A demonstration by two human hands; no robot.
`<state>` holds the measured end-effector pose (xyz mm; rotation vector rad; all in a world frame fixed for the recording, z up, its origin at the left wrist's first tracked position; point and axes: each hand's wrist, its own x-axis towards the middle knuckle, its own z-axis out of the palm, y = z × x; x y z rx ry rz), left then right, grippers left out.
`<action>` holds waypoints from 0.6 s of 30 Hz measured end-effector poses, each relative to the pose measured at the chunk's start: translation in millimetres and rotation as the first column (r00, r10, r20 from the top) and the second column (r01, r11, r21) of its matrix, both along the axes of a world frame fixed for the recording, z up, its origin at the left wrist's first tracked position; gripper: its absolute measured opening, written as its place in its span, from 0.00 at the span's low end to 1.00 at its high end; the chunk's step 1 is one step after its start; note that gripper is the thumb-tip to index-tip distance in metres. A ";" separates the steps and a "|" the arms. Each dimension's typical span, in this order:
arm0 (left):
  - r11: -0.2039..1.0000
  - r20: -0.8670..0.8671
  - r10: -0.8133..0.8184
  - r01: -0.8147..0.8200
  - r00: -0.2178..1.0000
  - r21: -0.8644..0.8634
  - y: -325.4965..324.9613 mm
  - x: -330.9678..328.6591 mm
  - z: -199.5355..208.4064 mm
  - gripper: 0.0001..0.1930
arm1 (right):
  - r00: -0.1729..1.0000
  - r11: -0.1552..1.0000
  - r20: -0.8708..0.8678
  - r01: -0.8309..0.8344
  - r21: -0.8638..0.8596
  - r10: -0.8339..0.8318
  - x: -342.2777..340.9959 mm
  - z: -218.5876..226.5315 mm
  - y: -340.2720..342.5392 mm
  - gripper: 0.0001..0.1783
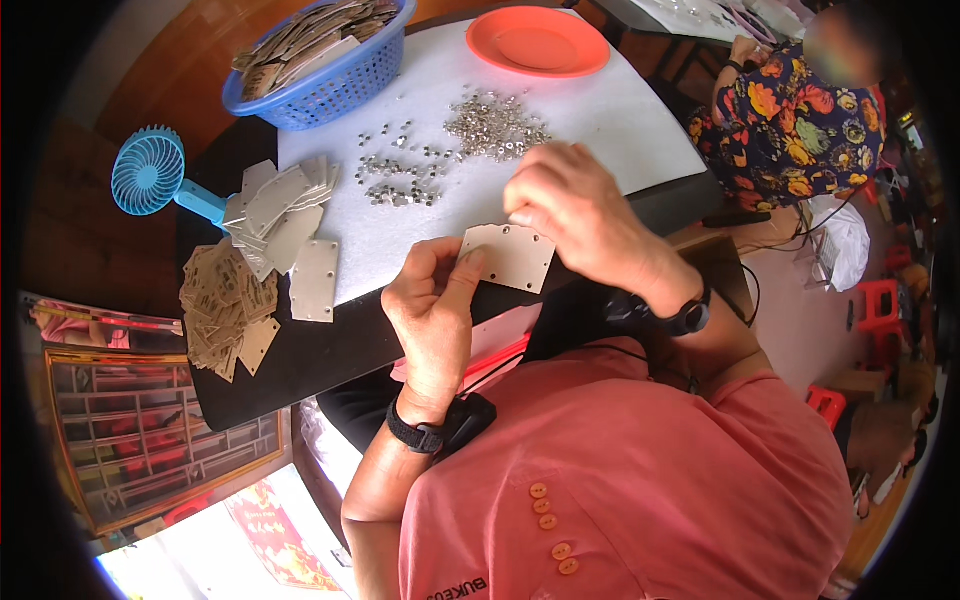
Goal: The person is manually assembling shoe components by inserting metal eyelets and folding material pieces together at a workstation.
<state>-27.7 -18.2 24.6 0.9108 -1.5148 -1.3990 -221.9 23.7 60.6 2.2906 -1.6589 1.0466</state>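
Between the thumb and fingers of my left hand [437,300] is a flat beige card plate [515,262] with small dark dots or fasteners along its edges. My right hand [575,205] is closed at the plate's upper edge, thumb and fingers pinched together; whatever they hold is hidden. Beyond the hands, a heap of small shiny metal fasteners [492,125] lies on a white sheet [420,235]. Looser fasteners [405,180] are scattered left of that heap. A single beige plate [316,280] rests at the sheet's left edge, beside a pile of similar plates [280,205].
A blue basket [330,85] full of brown pieces stands at the back left, an orange-red plate [538,42] at the back. Left are a blue handheld fan [150,172] and stacked brown pieces [222,305] on the dark table [250,385]. Another person [800,120] sits back right.
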 end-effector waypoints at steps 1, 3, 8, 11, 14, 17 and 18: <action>1.000 0.001 0.003 -0.003 1.000 0.001 -0.8 0.1 -1.2 0.06 | 0.999 0.999 0.024 -0.038 -0.011 0.038 9.7 -2.8 -1.2 0.05; 1.000 -0.009 -0.006 0.006 1.000 -0.002 -1.5 1.3 -2.6 0.06 | 0.996 0.995 0.041 -0.079 -0.054 0.081 20.5 -10.4 -5.3 0.05; 0.998 -0.044 -0.049 0.050 0.998 0.032 -2.5 4.3 1.3 0.06 | 0.976 0.988 0.176 -0.105 -0.113 0.124 27.4 -23.8 -12.2 0.06; 0.996 -0.049 -0.065 0.068 0.997 0.050 -3.2 6.1 2.9 0.04 | 0.954 0.986 0.261 -0.118 -0.117 0.145 30.4 -27.4 -12.6 0.06; 0.994 -0.062 -0.081 0.085 0.995 0.065 -3.7 7.0 2.3 0.04 | 0.933 0.986 0.323 -0.132 -0.102 0.159 31.7 -27.9 -12.9 0.06; 0.994 -0.043 -0.084 0.087 0.996 0.060 -4.2 8.1 0.8 0.04 | 0.920 0.983 0.349 -0.155 -0.097 0.180 30.6 -28.3 -12.9 0.06; 0.993 -0.054 -0.092 0.096 0.994 0.064 -4.3 7.9 1.2 0.04 | 0.916 0.981 0.352 -0.166 -0.105 0.192 30.4 -28.3 -13.0 0.06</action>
